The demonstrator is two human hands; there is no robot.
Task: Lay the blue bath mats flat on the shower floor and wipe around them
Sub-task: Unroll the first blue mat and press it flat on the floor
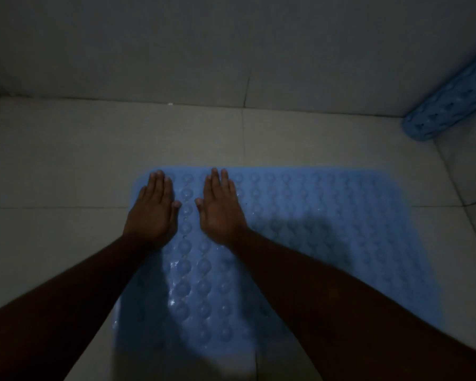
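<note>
Grip spread flat, left hand (153,213) and right hand (221,213) pressing blue bath mat (327,229), rolled mat (451,100) aside

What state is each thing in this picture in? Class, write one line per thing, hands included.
flat blue mat: unrolled, lying flat on the tiled floor, bumps facing up.
rolled blue mat: rolled up by the right wall, not yet laid.
left hand: fingers straight, palm down on the flat blue mat's far left corner.
right hand: fingers straight, palm down on the same mat.
</note>
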